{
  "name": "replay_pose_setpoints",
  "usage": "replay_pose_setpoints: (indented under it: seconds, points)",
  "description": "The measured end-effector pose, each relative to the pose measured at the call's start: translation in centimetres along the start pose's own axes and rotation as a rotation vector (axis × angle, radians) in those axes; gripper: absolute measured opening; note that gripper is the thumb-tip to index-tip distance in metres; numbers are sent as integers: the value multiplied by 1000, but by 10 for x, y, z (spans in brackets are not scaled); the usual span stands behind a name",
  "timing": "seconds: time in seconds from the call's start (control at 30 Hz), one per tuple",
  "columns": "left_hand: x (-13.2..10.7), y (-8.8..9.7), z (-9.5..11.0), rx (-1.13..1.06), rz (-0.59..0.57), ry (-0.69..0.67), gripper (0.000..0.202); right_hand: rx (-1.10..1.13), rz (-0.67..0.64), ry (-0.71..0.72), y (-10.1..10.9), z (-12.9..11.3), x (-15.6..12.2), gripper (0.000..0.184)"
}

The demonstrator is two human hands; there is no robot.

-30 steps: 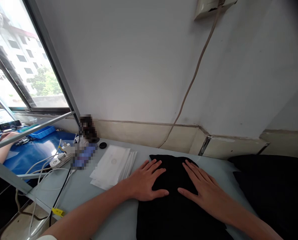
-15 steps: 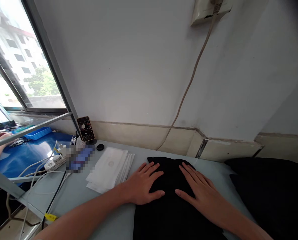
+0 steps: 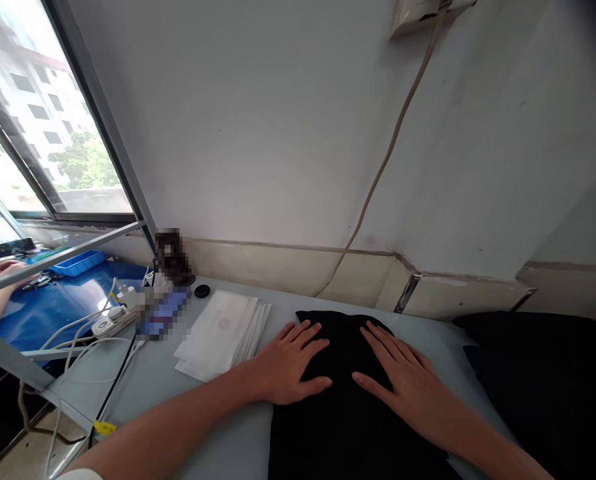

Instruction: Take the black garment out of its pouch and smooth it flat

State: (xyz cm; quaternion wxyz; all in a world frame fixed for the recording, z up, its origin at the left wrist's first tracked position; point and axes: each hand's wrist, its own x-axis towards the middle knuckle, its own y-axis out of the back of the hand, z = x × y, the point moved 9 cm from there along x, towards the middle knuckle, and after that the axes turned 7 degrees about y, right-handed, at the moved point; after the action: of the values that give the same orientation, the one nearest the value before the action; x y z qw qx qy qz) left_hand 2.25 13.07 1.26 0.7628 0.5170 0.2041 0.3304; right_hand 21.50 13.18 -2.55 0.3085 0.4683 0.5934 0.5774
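Observation:
A piece of black cloth [image 3: 343, 427] lies spread on the grey table [image 3: 228, 427] in front of me; its full shape runs out of the bottom of the view. My left hand [image 3: 293, 363] rests flat on its left side, fingers spread and thumb pointing inward. On the right side, my right hand [image 3: 398, 370] lies flat too, its fingers stretched toward the far edge. Neither hand grips anything. Just left of my left hand is a stack of clear plastic bags [image 3: 223, 333], partly behind my forearm.
More black cloth [image 3: 543, 380] lies at the right. Toward the left are a round black lid-like piece [image 3: 202, 291], a blurred blue item [image 3: 164, 313], a power strip [image 3: 113, 320] and cables. Beyond the metal frame [image 3: 63, 257], another person's hand [image 3: 8, 270] is over a blue table [image 3: 98, 300].
Both hands stay flat on the black cloth in nearly the same place. The whole view has shifted very slightly.

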Motion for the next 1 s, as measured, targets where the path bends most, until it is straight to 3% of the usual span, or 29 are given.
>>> replay_pose_setpoints:
  seconds: [1.0]
  points:
    - [0, 0, -1, -5, 1, -3, 81, -17, 16, 11, 1, 1, 1, 90]
